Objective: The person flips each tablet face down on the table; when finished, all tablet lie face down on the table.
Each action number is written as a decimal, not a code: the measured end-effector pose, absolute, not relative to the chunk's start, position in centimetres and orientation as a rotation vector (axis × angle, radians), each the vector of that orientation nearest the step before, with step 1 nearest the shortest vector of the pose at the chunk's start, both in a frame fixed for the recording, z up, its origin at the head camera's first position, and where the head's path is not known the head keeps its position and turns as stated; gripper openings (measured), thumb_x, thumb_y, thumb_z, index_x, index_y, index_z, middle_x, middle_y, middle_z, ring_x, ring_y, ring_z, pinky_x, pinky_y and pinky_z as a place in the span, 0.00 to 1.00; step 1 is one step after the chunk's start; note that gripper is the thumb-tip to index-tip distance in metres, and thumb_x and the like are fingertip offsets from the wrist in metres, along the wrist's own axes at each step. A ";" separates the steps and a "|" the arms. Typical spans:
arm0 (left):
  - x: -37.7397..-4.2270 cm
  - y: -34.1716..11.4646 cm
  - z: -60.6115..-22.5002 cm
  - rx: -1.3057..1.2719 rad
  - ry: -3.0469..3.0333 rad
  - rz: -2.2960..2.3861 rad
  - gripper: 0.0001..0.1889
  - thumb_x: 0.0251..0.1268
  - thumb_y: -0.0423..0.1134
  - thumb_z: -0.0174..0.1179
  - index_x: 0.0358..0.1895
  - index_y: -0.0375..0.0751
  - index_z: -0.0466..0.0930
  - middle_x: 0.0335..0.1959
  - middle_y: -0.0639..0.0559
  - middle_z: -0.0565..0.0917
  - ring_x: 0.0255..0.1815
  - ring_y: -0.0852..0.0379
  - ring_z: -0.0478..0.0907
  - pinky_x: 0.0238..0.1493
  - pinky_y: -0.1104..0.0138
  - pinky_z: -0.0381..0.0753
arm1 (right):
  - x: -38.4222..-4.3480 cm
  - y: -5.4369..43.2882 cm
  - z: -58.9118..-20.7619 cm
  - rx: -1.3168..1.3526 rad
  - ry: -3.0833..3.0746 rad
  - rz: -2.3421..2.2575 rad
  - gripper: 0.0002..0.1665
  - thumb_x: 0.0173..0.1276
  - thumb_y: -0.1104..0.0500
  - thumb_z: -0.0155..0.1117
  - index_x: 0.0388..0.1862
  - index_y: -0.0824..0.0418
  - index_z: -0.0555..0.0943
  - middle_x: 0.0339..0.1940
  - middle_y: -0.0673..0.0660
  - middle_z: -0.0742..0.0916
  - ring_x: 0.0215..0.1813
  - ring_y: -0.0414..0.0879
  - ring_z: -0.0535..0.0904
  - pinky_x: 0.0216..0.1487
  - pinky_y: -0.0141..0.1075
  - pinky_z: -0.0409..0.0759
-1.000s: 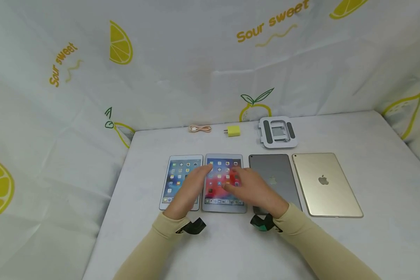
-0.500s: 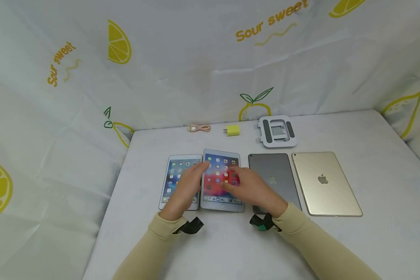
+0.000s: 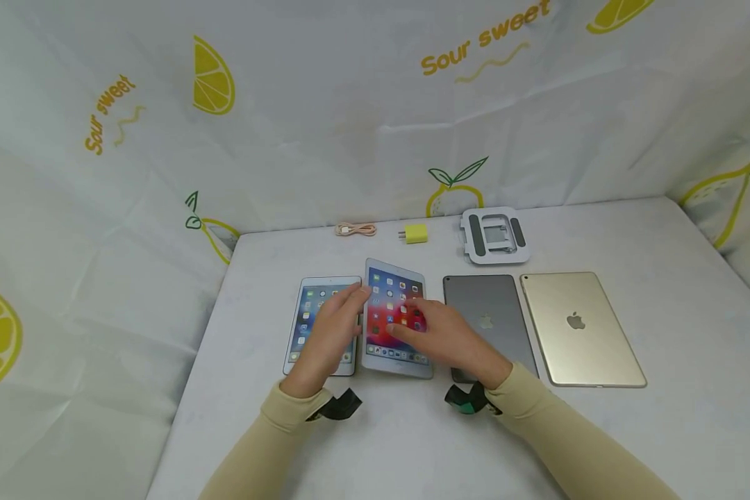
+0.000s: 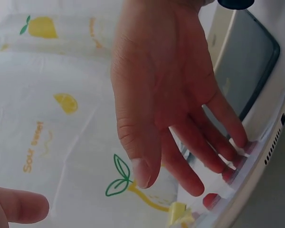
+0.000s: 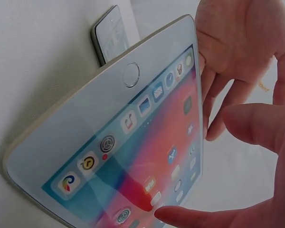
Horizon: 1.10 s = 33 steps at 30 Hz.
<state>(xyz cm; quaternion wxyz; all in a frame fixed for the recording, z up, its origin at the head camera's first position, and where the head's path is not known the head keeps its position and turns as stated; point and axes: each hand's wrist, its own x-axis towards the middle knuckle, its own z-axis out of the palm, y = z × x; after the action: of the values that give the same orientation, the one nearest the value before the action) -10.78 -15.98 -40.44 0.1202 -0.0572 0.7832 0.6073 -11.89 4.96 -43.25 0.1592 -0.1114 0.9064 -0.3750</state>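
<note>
A white tablet (image 3: 390,316) with a lit red-and-blue home screen stands tilted, its left side raised. My left hand (image 3: 328,330) is at that raised edge. In the right wrist view, the fingers of the left hand (image 5: 247,52) reach in behind the edge, and its thumb stays apart from the glass. My right hand (image 3: 450,333) is over the screen's right half. Seen from the left wrist, the right hand (image 4: 166,85) has loosely extended fingers, with tips right at the glass beside their reflections. Another lit white tablet (image 3: 303,326) lies flat to the left, partly behind the left hand.
Right of the hands lie a grey tablet (image 3: 500,305) and a gold tablet (image 3: 581,326), backs up. A coiled pink cable (image 3: 356,228), a yellow charger plug (image 3: 416,233) and a folded white stand (image 3: 496,236) line the table's back. Behind hangs a lemon-print cloth (image 3: 325,125).
The middle tablet was flat a second ago. Its left side has risen, tilting it toward the right. My left hand has shifted slightly left, while the right hand has barely moved.
</note>
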 end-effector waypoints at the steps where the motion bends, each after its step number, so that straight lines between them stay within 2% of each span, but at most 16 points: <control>1: -10.8 -16.0 -40.4 -0.164 2.288 1.782 0.38 0.84 0.61 0.51 0.84 0.39 0.63 0.84 0.43 0.68 0.80 0.39 0.72 0.74 0.42 0.79 | -11.9 4.9 -43.3 -0.314 2.585 -1.076 0.46 0.75 0.37 0.68 0.79 0.65 0.73 0.75 0.69 0.80 0.74 0.67 0.78 0.66 0.61 0.86; 6: -10.6 -16.0 -40.4 -0.146 2.294 1.805 0.37 0.85 0.59 0.52 0.84 0.39 0.64 0.85 0.43 0.68 0.81 0.40 0.72 0.73 0.42 0.80 | -11.9 4.8 -43.3 -0.299 2.566 -1.097 0.46 0.75 0.36 0.67 0.80 0.64 0.72 0.76 0.69 0.79 0.75 0.68 0.77 0.65 0.60 0.87; 14: -10.2 -15.8 -40.0 -0.144 2.297 1.801 0.36 0.85 0.59 0.50 0.85 0.42 0.64 0.85 0.47 0.67 0.81 0.43 0.71 0.76 0.43 0.79 | -12.0 4.8 -43.4 -0.292 2.552 -1.122 0.46 0.77 0.34 0.64 0.81 0.62 0.72 0.78 0.68 0.78 0.76 0.68 0.76 0.68 0.63 0.84; 23: -9.9 -15.5 -39.6 -0.102 2.279 1.870 0.34 0.84 0.58 0.53 0.83 0.44 0.67 0.83 0.49 0.70 0.78 0.45 0.76 0.74 0.49 0.81 | -11.8 4.5 -43.5 -0.241 2.482 -1.201 0.51 0.75 0.29 0.63 0.84 0.60 0.68 0.78 0.67 0.79 0.74 0.66 0.78 0.67 0.60 0.86; 28: -9.7 -15.3 -39.5 -0.077 2.309 1.858 0.32 0.84 0.58 0.54 0.82 0.47 0.69 0.82 0.50 0.72 0.72 0.44 0.81 0.75 0.47 0.80 | -11.8 4.5 -43.5 -0.216 2.442 -1.248 0.55 0.74 0.26 0.62 0.86 0.59 0.63 0.74 0.66 0.81 0.71 0.62 0.80 0.65 0.58 0.87; 33: -9.5 -15.2 -39.4 -0.036 2.319 1.855 0.32 0.83 0.59 0.54 0.82 0.51 0.68 0.80 0.51 0.73 0.66 0.43 0.85 0.76 0.43 0.78 | -11.8 4.5 -43.5 -0.213 2.371 -1.323 0.56 0.74 0.25 0.61 0.87 0.57 0.62 0.75 0.64 0.81 0.74 0.62 0.79 0.69 0.60 0.84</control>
<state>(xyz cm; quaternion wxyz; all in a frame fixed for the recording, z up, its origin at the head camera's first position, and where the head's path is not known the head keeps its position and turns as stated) -9.52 -15.24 -39.38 0.0857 -0.0119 0.7780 0.6223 -11.82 4.46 -43.53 0.2077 -0.0766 0.8515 -0.4753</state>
